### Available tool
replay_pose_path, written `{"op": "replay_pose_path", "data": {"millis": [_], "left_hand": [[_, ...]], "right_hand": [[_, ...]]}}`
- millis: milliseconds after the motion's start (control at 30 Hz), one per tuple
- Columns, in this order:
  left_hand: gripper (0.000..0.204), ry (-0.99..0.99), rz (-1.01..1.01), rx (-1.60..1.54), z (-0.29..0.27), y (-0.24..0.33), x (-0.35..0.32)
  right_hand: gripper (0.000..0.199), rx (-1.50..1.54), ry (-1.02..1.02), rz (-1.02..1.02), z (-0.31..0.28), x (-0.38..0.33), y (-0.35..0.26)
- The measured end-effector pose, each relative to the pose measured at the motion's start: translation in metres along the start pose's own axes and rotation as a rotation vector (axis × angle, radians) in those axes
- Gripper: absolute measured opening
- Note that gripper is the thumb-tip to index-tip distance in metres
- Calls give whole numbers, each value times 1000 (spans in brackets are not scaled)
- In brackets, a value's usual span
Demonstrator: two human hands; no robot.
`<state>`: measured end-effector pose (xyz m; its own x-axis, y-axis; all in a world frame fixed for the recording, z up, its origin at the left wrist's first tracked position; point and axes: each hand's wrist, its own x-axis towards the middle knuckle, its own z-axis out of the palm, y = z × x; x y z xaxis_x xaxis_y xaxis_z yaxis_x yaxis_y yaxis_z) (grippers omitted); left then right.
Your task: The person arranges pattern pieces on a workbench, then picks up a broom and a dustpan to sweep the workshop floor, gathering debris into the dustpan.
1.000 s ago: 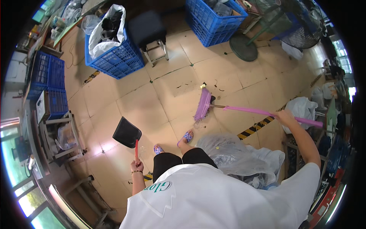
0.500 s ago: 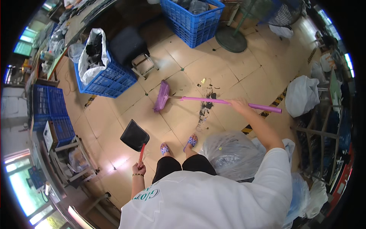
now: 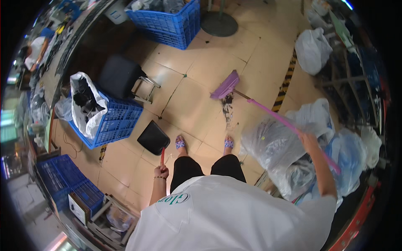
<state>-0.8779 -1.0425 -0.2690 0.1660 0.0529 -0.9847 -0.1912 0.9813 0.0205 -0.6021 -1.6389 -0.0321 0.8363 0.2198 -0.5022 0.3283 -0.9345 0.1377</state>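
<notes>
My right hand (image 3: 308, 141) is wrapped round the pink handle of a broom (image 3: 274, 115) on the right. Its purple head (image 3: 226, 85) rests at the far end of a strip of dark scraps (image 3: 227, 109) on the tiled floor, covering part of it. On the left, my left hand (image 3: 161, 171) grips the red handle of a black dustpan (image 3: 153, 137). The pan is held out in front of my left foot, and I see nothing in it. Whether it touches the floor I cannot tell.
Clear plastic bags (image 3: 272, 146) crowd the floor by my right foot. A lined blue crate (image 3: 119, 121) and a dark chair (image 3: 120, 75) stand left; another blue crate (image 3: 184, 27) and a round stand base (image 3: 219, 24) are farther off. A co-worker (image 3: 37, 52) is at the far-left bench.
The broom head has swung right, from the bare tiles left of the scraps onto their far end. My right hand has come nearer. My view has turned, and my feet are wider apart.
</notes>
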Motion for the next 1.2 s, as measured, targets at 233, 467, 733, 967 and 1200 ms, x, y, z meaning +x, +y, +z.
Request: {"op": "replay_pose_path", "data": {"millis": [233,467,733,967,1200], "left_hand": [[29,114,-117,383,36,82,7],[31,272,-98,762,63,151,-16],[27,325,-35,836,59,191,-40],[28,373,-20,910,98,232,-45],[28,416,-185,1062,119,250,-38]], "right_hand": [[32,512,85,420,110,-273,-213],[36,595,-71,462,137,-320,-322],[38,631,-450,511,172,-343,-419],[51,731,-422,681,214,-271,-559],[53,877,-319,994,210,-212,-634]]}}
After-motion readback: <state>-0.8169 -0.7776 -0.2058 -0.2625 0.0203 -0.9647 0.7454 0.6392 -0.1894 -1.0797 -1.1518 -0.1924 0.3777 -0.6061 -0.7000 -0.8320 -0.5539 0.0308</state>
